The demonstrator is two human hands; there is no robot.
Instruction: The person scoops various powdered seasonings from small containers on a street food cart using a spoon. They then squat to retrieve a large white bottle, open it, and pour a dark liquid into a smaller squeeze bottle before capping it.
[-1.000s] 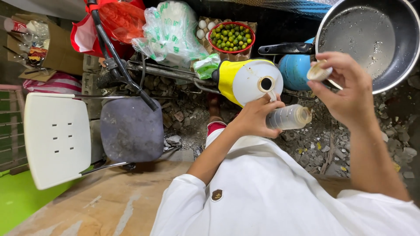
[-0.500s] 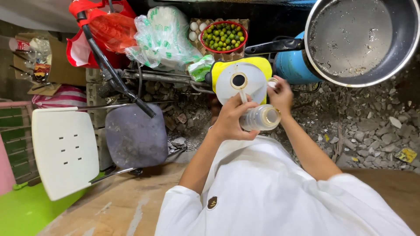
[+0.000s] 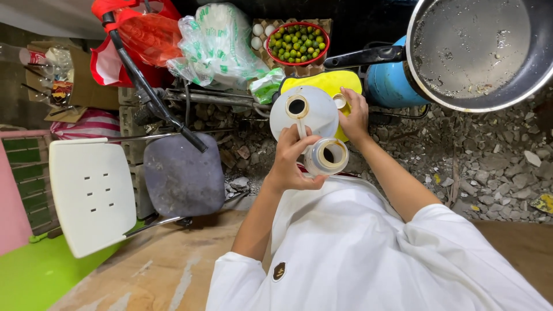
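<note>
Frame centre: left hand [image 3: 291, 164] grasps open plastic bottle [image 3: 326, 156], likely light, slick; grip its body. Right hand [image 3: 352, 112] steadies jug [image 3: 304, 112], pinching small cap [image 3: 340, 102].

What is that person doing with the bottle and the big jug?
A person in a white shirt looks down at both hands. The left hand holds a small clear bottle with its open mouth facing up. The right hand rests on a big white and yellow jug, whose spout is open, and holds a small cap. A pan sits on a blue gas tank nearby.
</note>
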